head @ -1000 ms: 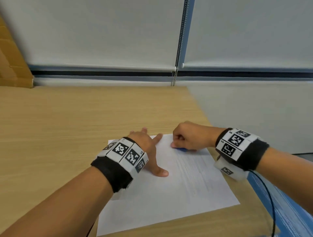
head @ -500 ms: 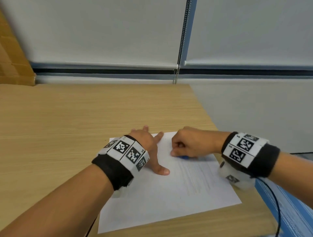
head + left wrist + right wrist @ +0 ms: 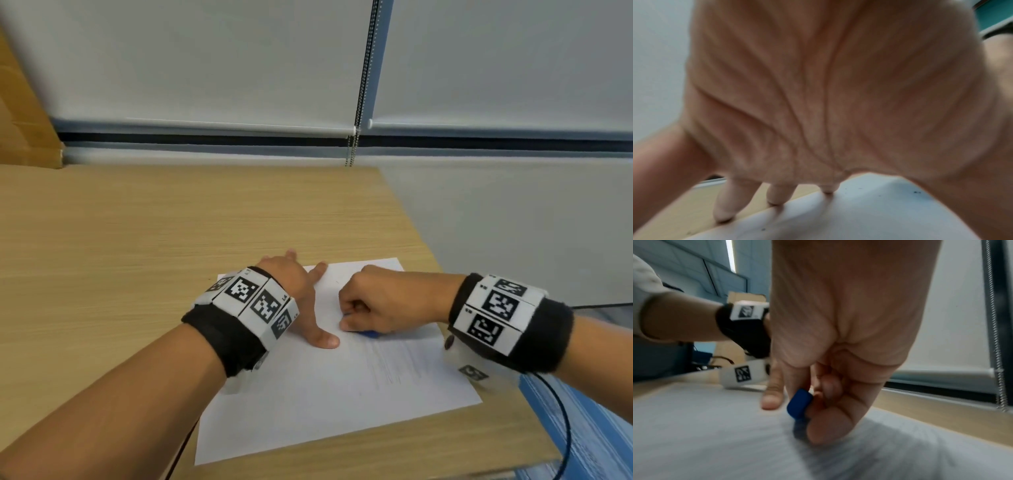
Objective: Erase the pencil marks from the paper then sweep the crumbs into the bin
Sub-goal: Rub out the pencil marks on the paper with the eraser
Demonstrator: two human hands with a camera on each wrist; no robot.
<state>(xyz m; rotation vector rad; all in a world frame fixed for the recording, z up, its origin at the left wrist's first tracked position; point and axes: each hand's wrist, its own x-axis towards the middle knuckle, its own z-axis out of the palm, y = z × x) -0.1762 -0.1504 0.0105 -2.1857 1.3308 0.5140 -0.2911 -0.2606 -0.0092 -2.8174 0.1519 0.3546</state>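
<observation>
Head view: left hand point(image 3: 301, 291) flat on paper point(image 3: 325, 394); right hand point(image 3: 383, 301) pinches blue eraser point(image 3: 368, 334) against it.

An office: wooden desk point(image 3: 171, 240), roller blinds point(image 3: 205, 61), blue partition panels point(image 3: 694, 272).

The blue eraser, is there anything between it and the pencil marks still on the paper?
Nothing visible. The right hand pinches the blue eraser down onto the paper, and the faint pencil marks lie directly beside it, uncovered.
</observation>
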